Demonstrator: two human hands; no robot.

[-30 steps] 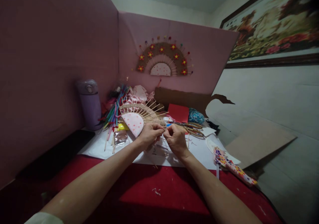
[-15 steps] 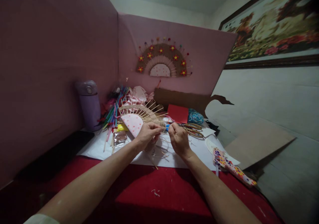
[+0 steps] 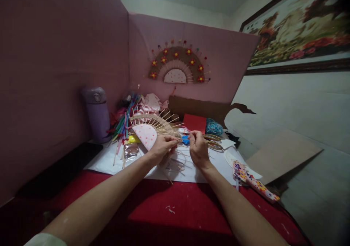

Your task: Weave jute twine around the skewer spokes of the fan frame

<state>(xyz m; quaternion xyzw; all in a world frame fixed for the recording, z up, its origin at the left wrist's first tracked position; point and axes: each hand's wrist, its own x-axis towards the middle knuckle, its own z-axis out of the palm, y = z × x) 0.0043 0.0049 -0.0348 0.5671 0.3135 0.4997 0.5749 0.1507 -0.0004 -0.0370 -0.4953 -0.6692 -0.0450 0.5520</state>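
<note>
The half-round fan of pale wooden sticks, tan woven twine and white red-dotted base tilts above the white paper sheet. Left hand grasps its lower edge; right hand's pinch, if any, indiscernible from here. Probably light, stick tips fragile: support base.

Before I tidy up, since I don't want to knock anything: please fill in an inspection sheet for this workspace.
Surface: white paper-like sheet over a red table covering.
Work in hand: half-round fan of pale sticks and beige twine with a pink-spotted white half-disc.
Clutter: gold-handled scissors, blue yarn ball, red rectangular sheet, multicoloured thin strips; white scraps on the red covering.
Hands: left hand pinches near the fan's right end; right hand is pinched, apparently on a thin pale strand.
Cables: nothing seen for certain.
Surroundings: purple bottle at left; pink panel behind, bearing a flowered brown half-round decoration; framed picture at right.
</note>
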